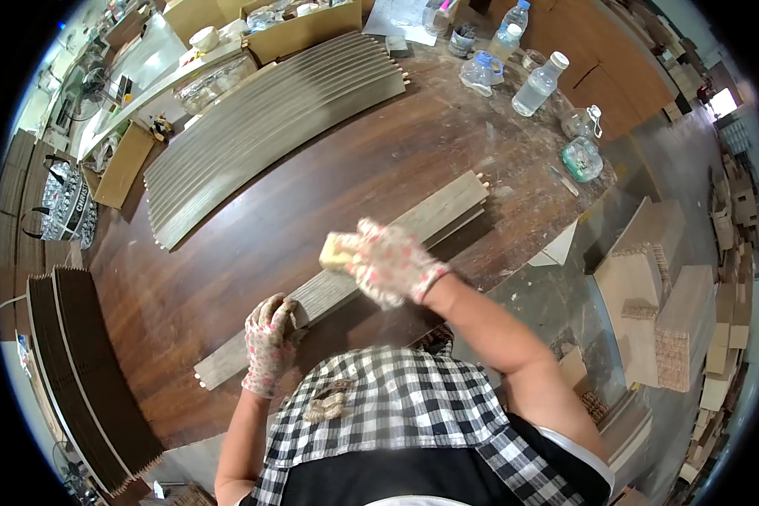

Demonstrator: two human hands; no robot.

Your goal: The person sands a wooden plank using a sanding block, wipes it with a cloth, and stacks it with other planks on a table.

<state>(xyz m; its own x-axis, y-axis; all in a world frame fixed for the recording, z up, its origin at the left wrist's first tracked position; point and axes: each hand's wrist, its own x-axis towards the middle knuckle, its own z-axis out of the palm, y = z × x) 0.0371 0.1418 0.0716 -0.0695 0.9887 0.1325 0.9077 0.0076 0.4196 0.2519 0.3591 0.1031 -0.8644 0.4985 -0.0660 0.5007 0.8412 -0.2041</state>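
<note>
A long grey wooden slat with small dowel pegs at its ends lies diagonally across the brown table before me. My left hand, in a white glove with a pink pattern, rests on the slat's near left part, fingers curled over its edge. Over the middle of the slat is my right hand, gloved alike and slightly blurred. Its fingers are closed round a pale yellow sponge-like block. Another slat's edge shows beneath the right part of the first one.
Many similar slats lie side by side at the back. Water bottles, a jar and a thin blade-like tool sit at the far right. Dark slats are stacked at left. Wooden boards stand on the floor at right.
</note>
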